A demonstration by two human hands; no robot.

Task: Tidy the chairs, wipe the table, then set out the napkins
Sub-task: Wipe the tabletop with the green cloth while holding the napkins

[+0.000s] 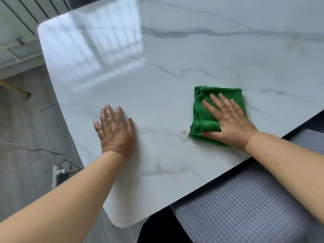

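Right hand (pixel 229 120) flat on green cloth (pixel 203 118); left hand (pixel 114 129) flat, seemingly bracing table (pixel 175 58).

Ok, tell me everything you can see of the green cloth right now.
The green cloth is a deep green, soft-looking fabric, perhaps microfibre, folded into a rough square with layered edges showing along its left side. It lies flat on the white marble-look table, near the edge closest to the person. The right hand presses down on it, palm flat and fingers spread, covering its lower right part. A small pale speck sits beside its lower left corner.
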